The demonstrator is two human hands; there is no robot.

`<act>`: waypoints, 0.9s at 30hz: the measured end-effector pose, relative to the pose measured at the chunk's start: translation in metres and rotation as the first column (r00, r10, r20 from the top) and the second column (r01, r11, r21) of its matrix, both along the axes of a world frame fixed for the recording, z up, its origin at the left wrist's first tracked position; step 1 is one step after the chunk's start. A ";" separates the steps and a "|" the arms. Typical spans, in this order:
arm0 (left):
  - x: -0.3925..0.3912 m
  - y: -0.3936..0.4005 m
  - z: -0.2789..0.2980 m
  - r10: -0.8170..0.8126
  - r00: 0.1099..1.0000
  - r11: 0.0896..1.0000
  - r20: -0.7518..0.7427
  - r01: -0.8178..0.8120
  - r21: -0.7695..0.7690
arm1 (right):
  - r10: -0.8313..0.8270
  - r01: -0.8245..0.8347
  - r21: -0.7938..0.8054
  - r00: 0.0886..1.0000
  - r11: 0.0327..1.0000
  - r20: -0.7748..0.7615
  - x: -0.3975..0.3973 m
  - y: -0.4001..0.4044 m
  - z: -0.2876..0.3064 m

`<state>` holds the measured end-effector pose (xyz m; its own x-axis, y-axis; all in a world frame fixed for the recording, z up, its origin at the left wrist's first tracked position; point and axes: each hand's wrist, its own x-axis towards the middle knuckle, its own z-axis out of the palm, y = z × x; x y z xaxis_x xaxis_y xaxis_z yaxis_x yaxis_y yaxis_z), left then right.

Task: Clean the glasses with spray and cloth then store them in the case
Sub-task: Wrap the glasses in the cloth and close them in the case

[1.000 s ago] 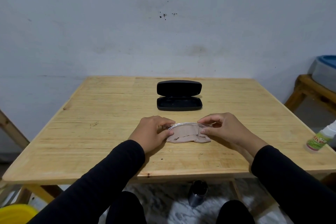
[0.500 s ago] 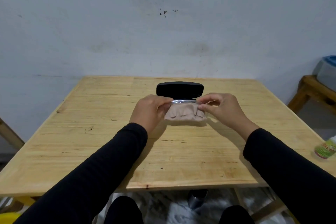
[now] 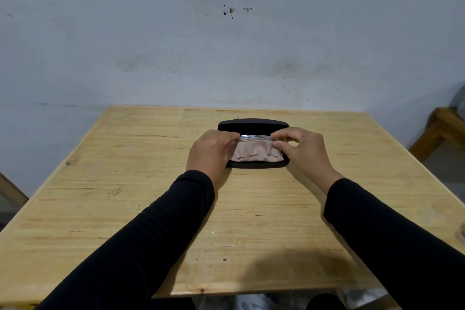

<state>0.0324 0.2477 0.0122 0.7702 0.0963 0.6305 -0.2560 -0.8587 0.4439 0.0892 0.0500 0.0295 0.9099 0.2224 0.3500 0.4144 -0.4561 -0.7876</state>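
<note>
The black glasses case (image 3: 254, 124) stands open near the far middle of the wooden table (image 3: 141, 184), its lid upright behind my hands. The clear-framed glasses (image 3: 254, 137) are folded, with the beige cloth (image 3: 254, 151) wrapped under them. My left hand (image 3: 211, 152) pinches the left end and my right hand (image 3: 302, 148) pinches the right end. The bundle sits over the case's lower tray (image 3: 256, 165), apparently resting in it. The lenses are hidden by the cloth.
A sliver of the spray bottle (image 3: 462, 233) shows at the table's right edge. A wooden bench (image 3: 435, 131) stands to the right, beyond the table. A grey wall rises right behind the table's far edge.
Both hands carried the glasses and cloth away from me, from the table's near middle to the open case, and lowered them over its tray.
</note>
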 end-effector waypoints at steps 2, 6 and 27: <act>0.002 0.002 -0.004 0.008 1.000 1.000 -0.029 -0.008 0.014 | -0.003 0.002 -0.009 1.000 1.000 -0.031 0.001 0.002 -0.004; 0.004 0.003 -0.008 -0.004 0.998 1.000 -0.067 0.006 0.029 | -0.007 0.005 -0.032 0.997 0.999 -0.079 0.004 0.004 -0.009; -0.021 0.010 -0.010 -0.052 0.915 0.845 -0.400 -0.173 -0.506 | -0.242 0.238 0.127 0.970 0.963 0.016 -0.006 -0.008 -0.001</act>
<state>0.0109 0.2579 0.0023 0.9178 0.3768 0.1251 0.0762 -0.4763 0.8760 0.0828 0.0425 0.0286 0.9196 -0.0480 0.3900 0.3298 -0.4455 -0.8324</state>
